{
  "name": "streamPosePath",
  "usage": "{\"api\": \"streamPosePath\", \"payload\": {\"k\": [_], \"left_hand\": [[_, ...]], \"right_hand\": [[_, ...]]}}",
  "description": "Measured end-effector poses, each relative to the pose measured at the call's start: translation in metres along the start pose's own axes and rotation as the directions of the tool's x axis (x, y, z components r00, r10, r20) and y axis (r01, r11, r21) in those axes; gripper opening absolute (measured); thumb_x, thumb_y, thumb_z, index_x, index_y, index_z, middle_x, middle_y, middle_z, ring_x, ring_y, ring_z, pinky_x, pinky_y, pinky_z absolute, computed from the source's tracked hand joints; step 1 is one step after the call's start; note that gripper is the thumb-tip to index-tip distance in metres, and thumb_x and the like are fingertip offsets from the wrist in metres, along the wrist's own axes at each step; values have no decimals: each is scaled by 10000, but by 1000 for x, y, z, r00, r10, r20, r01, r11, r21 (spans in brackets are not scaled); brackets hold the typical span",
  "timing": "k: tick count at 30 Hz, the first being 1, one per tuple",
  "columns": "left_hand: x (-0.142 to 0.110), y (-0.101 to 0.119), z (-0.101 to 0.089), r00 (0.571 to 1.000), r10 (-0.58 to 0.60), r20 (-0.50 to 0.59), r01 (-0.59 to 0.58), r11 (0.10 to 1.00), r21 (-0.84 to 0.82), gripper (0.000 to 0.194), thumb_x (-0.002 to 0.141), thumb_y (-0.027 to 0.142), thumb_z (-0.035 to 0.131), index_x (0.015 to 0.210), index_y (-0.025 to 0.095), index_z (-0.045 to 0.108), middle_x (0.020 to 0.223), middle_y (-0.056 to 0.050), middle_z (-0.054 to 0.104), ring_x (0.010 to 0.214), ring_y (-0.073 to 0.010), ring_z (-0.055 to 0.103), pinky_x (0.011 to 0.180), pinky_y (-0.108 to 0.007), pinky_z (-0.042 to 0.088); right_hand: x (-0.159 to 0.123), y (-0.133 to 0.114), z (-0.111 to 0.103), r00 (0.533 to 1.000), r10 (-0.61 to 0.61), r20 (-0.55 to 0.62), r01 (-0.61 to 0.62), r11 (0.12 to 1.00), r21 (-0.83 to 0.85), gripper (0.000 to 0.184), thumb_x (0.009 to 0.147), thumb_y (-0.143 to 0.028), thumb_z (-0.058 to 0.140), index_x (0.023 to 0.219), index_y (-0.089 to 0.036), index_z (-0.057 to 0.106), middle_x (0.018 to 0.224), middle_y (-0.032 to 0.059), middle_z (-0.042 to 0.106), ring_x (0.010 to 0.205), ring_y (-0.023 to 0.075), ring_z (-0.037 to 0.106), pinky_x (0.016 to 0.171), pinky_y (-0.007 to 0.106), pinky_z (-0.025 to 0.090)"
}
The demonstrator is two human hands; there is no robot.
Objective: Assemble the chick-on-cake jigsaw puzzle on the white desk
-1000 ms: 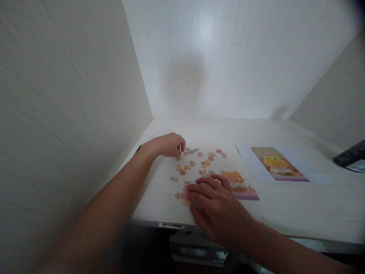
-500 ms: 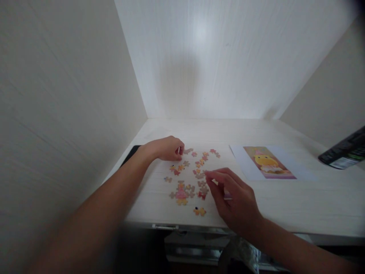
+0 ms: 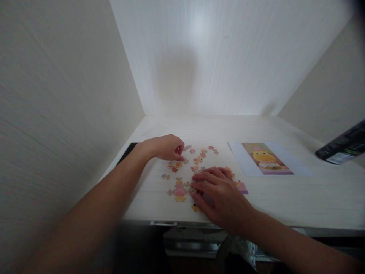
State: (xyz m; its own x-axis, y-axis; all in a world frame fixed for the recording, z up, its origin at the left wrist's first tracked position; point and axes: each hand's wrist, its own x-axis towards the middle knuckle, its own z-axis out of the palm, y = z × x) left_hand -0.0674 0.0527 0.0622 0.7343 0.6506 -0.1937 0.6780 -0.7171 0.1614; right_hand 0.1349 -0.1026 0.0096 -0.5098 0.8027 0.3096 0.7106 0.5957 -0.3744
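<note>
Loose jigsaw puzzle pieces lie scattered between my hands on the white tabletop. My left hand rests beside the far left pieces with its fingers curled in towards the thumb; what they hold, if anything, is hidden. Over the near right pieces lies my right hand, its fingers and thumb apart, fingertips touching down among several pieces that it partly covers. Just left of its fingertips sits a joined pink and yellow puzzle section. A pink and purple puzzle section shows past its far side.
A paper sheet with a printed picture of a yellow toy lies to the right. Farther right is a dark cylindrical container. A flat black object is partly under my left forearm. Pale panels enclose the tabletop's back and sides.
My right hand has moved left and come down over the pieces, its fingers spreading from a pinch. The pink and purple section shows more. My left hand stays almost where it was.
</note>
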Motion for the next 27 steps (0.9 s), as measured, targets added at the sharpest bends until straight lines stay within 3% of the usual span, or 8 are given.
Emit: {"api": "streamPosePath", "payload": {"k": [10,16,19,22,27], "left_hand": [[-2,6,-4,990,-86,108,88,996,-6,242,782,425,676,807,188,639,766,-16,656,621,-137,527,551,-267,337],[-2,5,-6,991,-75,109,75,997,2,118,781,283,633,822,173,642,802,-22,663,639,-129,517,559,-257,335],[-2,6,-6,995,-65,79,64,998,14,83,776,233,605,818,172,642,788,-21,660,628,-127,506,563,-265,331],[-2,9,-5,996,-14,86,17,999,-34,141,797,317,622,781,177,634,726,-13,644,594,-128,494,551,-278,324],[-2,21,-4,971,112,210,-76,982,-171,264,702,412,766,743,188,632,681,21,634,583,-115,515,536,-261,334]], "right_hand": [[-6,7,-4,1000,4,-23,-5,1000,-3,133,892,-212,582,989,-211,674,1120,50,646,1039,260,538,974,485,331],[-10,15,-4,994,-22,-111,23,1000,11,125,909,-152,547,961,-198,651,1095,68,645,1005,243,545,952,464,347],[-13,12,-6,990,-95,-106,100,994,43,76,891,-237,613,933,-185,648,1036,81,636,972,251,537,934,467,359],[-17,7,-7,992,-125,-31,127,990,68,129,853,-304,681,911,-192,659,993,65,625,949,246,527,922,451,366],[-16,4,-9,995,-91,30,89,993,74,62,897,-218,618,865,-187,661,950,48,617,916,219,533,890,427,367]]}}
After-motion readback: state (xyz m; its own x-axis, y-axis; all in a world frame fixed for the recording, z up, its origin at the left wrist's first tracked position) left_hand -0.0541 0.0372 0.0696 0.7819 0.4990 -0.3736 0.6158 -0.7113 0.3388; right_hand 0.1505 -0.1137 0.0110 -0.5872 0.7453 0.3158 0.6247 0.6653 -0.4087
